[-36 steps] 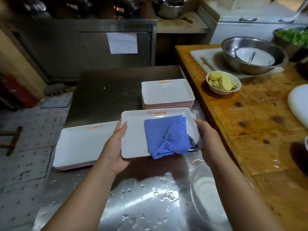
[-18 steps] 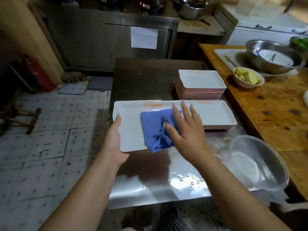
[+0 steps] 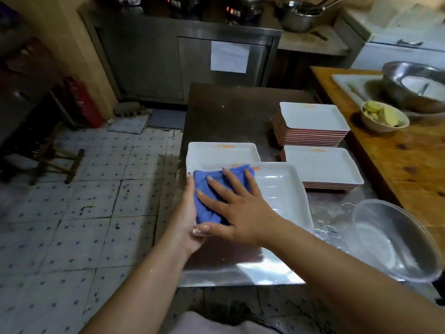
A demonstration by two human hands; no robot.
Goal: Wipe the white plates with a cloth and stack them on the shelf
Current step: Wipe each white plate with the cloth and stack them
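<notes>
The shiny wet table [image 3: 252, 273] stood on a spotted tile floor [image 3: 84, 213]. The right hand [image 3: 237, 208], flat and open, had slid the blue cloth [image 3: 212, 189] toward 9 o'clock on the white plate [image 3: 284, 196]; the left hand [image 3: 186, 220] gripped its edge.

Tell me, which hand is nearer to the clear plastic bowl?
Right. The right hand lies flat on the blue cloth, closer to the clear plastic bowl; the left hand grips the plate's far edge.
</notes>
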